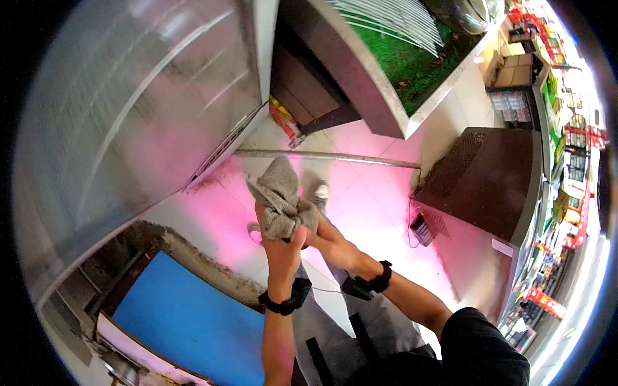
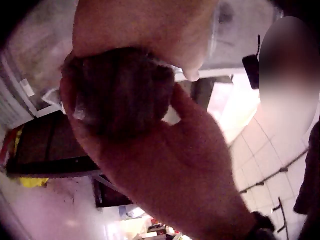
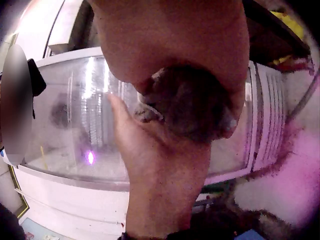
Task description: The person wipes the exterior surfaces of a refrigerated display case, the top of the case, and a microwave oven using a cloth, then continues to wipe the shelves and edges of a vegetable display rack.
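Observation:
A grey-brown cloth (image 1: 280, 186) is bunched and twisted between both hands, in front of the body at the middle of the head view. The left hand (image 1: 281, 257) grips it from the left, with the thumb on the near side. From the right, the right hand (image 1: 331, 244) holds the same bundle, its fingers mostly hidden by the folds. Both hands meet at the cloth. In the left wrist view the cloth (image 2: 120, 95) looks like a dark wad pressed between the palms. The right wrist view shows the wad (image 3: 187, 105) against the left hand (image 3: 160, 150).
A large glass panel (image 1: 141, 96) stands at upper left, with a blue board (image 1: 187, 315) below it. A metal bar (image 1: 335, 157) crosses the tiled floor ahead. At right are a brown cabinet (image 1: 483, 186) and stocked shelves (image 1: 573, 161). A turf-lined planter (image 1: 380, 77) stands ahead.

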{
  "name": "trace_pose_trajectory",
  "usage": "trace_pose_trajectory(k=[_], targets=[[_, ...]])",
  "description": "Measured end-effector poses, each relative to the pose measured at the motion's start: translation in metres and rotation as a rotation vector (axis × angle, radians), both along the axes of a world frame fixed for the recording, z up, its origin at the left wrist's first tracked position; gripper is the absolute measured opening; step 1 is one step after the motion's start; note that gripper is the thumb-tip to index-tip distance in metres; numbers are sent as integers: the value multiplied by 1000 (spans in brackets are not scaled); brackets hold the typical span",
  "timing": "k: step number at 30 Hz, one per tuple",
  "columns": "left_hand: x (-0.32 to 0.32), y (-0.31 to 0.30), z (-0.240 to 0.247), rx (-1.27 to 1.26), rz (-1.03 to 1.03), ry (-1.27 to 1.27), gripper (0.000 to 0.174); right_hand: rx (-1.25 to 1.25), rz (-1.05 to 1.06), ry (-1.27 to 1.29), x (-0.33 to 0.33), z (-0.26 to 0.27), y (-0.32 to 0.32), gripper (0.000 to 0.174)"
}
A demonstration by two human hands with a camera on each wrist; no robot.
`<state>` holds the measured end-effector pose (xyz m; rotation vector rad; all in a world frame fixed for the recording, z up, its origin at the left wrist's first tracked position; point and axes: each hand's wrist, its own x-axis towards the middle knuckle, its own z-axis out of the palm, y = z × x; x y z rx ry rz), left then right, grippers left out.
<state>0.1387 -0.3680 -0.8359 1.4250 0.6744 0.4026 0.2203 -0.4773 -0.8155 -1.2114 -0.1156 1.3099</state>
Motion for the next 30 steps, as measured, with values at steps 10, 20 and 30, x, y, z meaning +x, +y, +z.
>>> trace_pose_trajectory(k=[10,20,30], targets=[[194,17,-13,-276,467,-150,54,-240,45,-465,103,19,-152,52],[212,-155,-57,-410,334,-134,77,-589,-159,-345,109,-24,-267,34],[319,21,51,917,239,28,56,-541,-86,-199,87,-26,-250,24]])
